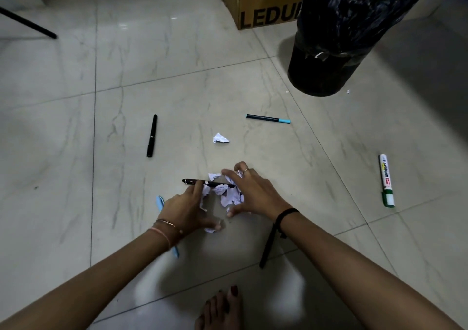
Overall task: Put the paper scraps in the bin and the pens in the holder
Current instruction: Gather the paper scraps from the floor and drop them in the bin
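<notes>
While cupping scraps [229, 194], fingers [229, 174] splayed.

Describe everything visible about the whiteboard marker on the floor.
The whiteboard marker lies flat on the tiled floor, far right of both hands, pointing roughly away from the person. Its white plastic-looking barrel carries "Whiteboard" lettering and a red logo; the near end is green, apparently the cap. Nothing touches it but the floor.

Glossy marbled floor tiles [152, 63]; cardboard box [260, 3] at back.
</notes>
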